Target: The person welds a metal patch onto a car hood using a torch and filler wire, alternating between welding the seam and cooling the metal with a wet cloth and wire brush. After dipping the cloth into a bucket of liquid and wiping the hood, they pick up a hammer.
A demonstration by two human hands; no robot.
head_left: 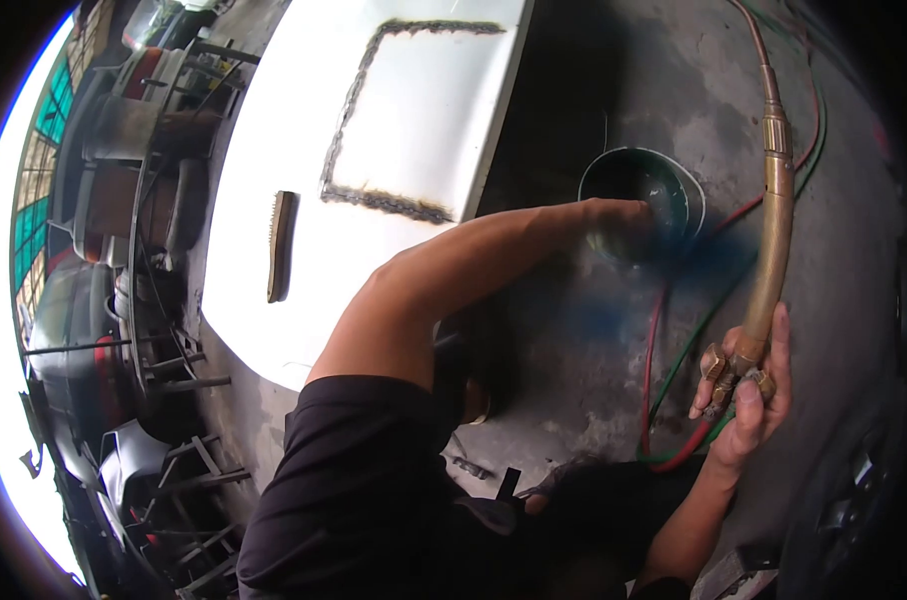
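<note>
My left arm stretches across to a dark green bucket [700, 185] on the floor. At its rim my left hand [622, 207] reaches inside, and its fingers are hidden. My right hand [749, 415] is closed around the valve end of a brass gas torch [777, 215]. The torch stands nearly upright in view, with its thin neck at the top. A red hose [686, 452] and a green hose [694, 355] run from its lower end. Beside my left arm lies a white metal panel [424, 110] with dark, scorched weld lines.
A wire brush [282, 245] rests on the white panel. Hoses loop over the stained concrete floor [594, 400]. Metal racks [189, 485] and car parts [134, 200] stand along the left side. Small metal pieces [469, 467] lie near my body.
</note>
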